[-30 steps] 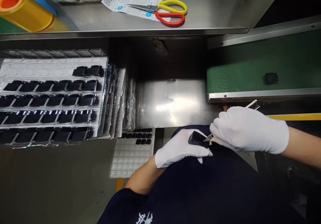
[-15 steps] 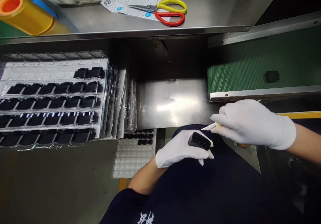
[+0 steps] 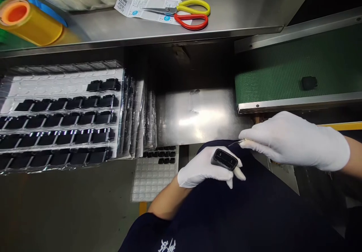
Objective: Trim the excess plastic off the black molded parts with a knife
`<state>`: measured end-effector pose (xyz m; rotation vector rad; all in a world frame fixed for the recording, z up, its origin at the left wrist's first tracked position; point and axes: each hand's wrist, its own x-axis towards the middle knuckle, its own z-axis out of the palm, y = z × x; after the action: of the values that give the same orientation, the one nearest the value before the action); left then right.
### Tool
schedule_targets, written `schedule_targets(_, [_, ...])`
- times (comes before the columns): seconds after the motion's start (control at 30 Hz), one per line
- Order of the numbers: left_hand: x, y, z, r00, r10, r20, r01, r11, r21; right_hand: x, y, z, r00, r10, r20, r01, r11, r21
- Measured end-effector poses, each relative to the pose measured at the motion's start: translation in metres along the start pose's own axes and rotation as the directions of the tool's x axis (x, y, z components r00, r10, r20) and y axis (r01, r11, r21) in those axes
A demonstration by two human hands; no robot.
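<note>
My left hand point(image 3: 205, 168), in a white glove, is shut on a small black plastic part point(image 3: 224, 159) with a row of openings on its upper face. My right hand point(image 3: 291, 141), also white-gloved, grips a slim craft knife whose handle is mostly hidden in the fingers. Its narrow blade point(image 3: 236, 143) points left, a little above and apart from the black part. A similar black part point(image 3: 309, 83) lies on a green conveyor belt point(image 3: 271, 79) beyond my right hand.
Stacked clear trays point(image 3: 51, 88) holding rows of black parts fill the left, with a small clear tray point(image 3: 154, 182) below them. A steel panel point(image 3: 195, 116) lies ahead. On a steel shelf point(image 3: 232, 7) are red-and-yellow-handled scissors point(image 3: 192, 18), a paper sheet point(image 3: 144, 5) and a yellow tape roll point(image 3: 28, 22).
My right hand has moved right, taking the blade off the black part. My left hand has turned the part so that its openings face up.
</note>
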<state>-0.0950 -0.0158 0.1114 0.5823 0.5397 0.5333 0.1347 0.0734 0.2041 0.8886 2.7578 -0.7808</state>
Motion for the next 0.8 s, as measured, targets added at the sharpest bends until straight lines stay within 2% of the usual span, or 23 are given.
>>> schedule_targets(0.07, [0.000, -0.002, -0.001, 0.999, -0.015, -0.041, 0.016, 0.999, 0.041, -0.001, -0.002, -0.002, 0.999, 0.009, -0.033, -0.007, 0.998, 0.055])
schedule_targets(0.13, [0.001, -0.003, -0.001, 0.994, 0.000, -0.110, 0.018, 0.986, 0.167, -0.001, -0.005, 0.000, 0.998, 0.028, -0.057, -0.019, 0.987, 0.158])
schedule_targets(0.2, [0.002, -0.004, -0.003, 0.983, 0.086, -0.160, -0.024, 0.936, 0.350, 0.000, -0.009, 0.006, 0.997, 0.036, -0.065, -0.017, 0.962, 0.272])
schedule_targets(0.3, [0.003, -0.006, -0.006, 0.960, 0.224, -0.166, -0.094, 0.821, 0.563, 0.003, -0.015, 0.021, 0.997, 0.036, -0.068, -0.010, 0.936, 0.352])
schedule_targets(0.37, [0.004, -0.008, -0.007, 0.953, 0.246, -0.178, -0.090, 0.789, 0.608, 0.006, -0.018, 0.032, 0.996, 0.046, -0.071, -0.019, 0.941, 0.337])
schedule_targets(0.57, [0.012, -0.011, -0.007, 0.945, 0.195, -0.262, 0.016, 0.774, 0.633, 0.016, -0.030, 0.058, 0.996, 0.082, -0.023, -0.078, 0.983, 0.164])
schedule_targets(0.67, [0.019, -0.016, -0.008, 0.914, 0.202, -0.353, 0.101, 0.728, 0.678, 0.020, -0.018, 0.064, 0.990, 0.138, 0.003, -0.138, 0.990, 0.009])
schedule_targets(0.73, [0.022, -0.021, -0.013, 0.869, 0.240, -0.432, 0.164, 0.684, 0.710, 0.018, 0.012, 0.059, 0.949, 0.314, -0.039, -0.316, 0.941, -0.120])
schedule_targets(0.77, [0.024, -0.024, -0.017, 0.849, 0.262, -0.459, 0.184, 0.668, 0.721, 0.015, 0.034, 0.053, 0.891, 0.445, -0.093, -0.455, 0.874, -0.172])
schedule_targets(0.8, [0.025, -0.026, -0.021, 0.837, 0.273, -0.473, 0.195, 0.660, 0.725, 0.009, 0.059, 0.044, 0.800, 0.579, -0.156, -0.600, 0.772, -0.210])
